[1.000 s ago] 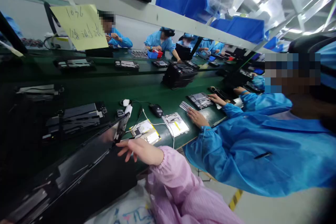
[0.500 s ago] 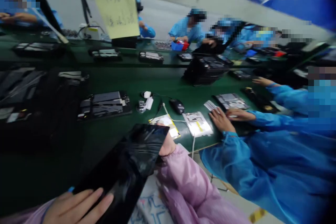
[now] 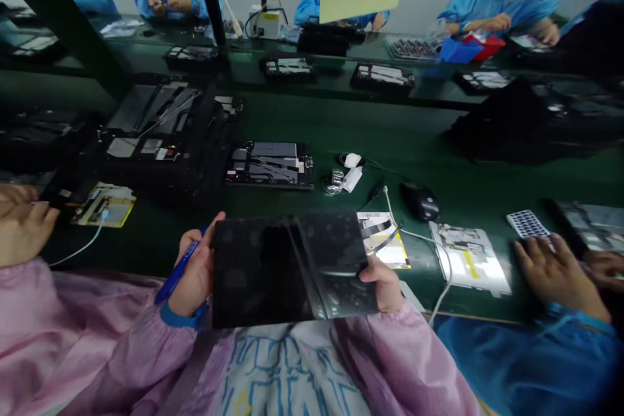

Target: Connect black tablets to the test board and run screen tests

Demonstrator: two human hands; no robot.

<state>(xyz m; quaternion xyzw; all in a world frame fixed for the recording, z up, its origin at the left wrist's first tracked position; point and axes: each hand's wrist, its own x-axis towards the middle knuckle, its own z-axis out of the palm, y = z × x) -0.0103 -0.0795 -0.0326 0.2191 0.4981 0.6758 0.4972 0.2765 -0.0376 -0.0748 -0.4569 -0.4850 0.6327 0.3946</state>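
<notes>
A glossy black tablet screen (image 3: pixel 263 273) is held up level in front of my chest, its face marked with smudges and reflected streaks. My left hand (image 3: pixel 191 273) grips its left edge and also has a slim blue pen-like tool (image 3: pixel 178 272) between its fingers. On the right edge, my right hand (image 3: pixel 385 283) is closed with the thumb on the face; the other fingers are mostly hidden behind. Just beyond the screen's right corner lies a white and yellow board (image 3: pixel 397 244) with ribbon cables, partly covered by it.
An opened tablet (image 3: pixel 270 166) lies ahead, beside stacked tablets (image 3: pixel 151 136) on the left. To the right are a black mouse (image 3: pixel 419 201), a silver panel (image 3: pixel 468 257) with a white cable, and a co-worker's hand (image 3: pixel 560 273). Another person's hand (image 3: pixel 24 224) is at far left.
The screen has swung from a steep slant to nearly level, facing up. My left hand has gone from lying over it to gripping its left edge. The view has turned right-to-left.
</notes>
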